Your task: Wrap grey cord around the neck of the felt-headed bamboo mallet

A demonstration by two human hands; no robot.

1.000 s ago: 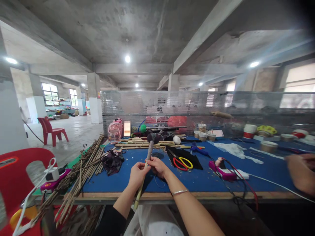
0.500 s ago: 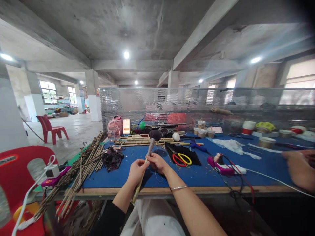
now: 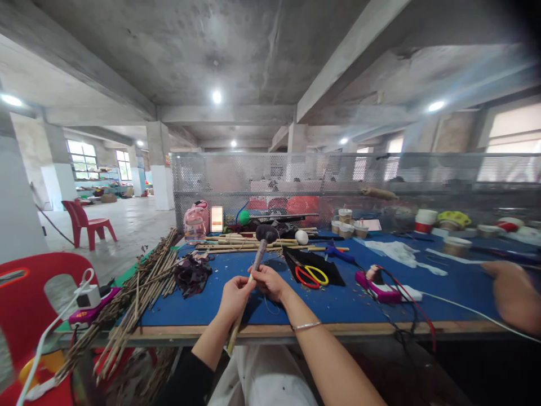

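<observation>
My left hand (image 3: 235, 294) is closed around a pale stick (image 3: 235, 331) that slants up and away from my lap. At its far end the stick is wrapped in grey material and carries a dark rounded head (image 3: 266, 233). My right hand (image 3: 270, 282) pinches the same stick just above the left, where the grey wrap begins. A thin thread hangs below the right fingers. Close by on the right, scissors (image 3: 311, 276) with red and yellow handles lie on a black cloth (image 3: 336, 270). Dark crumpled fabric (image 3: 192, 275) rests left of my hands.
A bundle of dry sticks (image 3: 139, 299) covers the blue table's left side. Behind lie more sticks (image 3: 228, 246), a white ball (image 3: 301, 237) and a blue glue gun (image 3: 340, 252). A purple power strip (image 3: 380, 287) with cables sits right. Another person's hand (image 3: 518, 296) is at far right.
My hands and the stick stay almost in place; the dark head has dipped very slightly. The other person's blurred hand at far right has shifted a little.
</observation>
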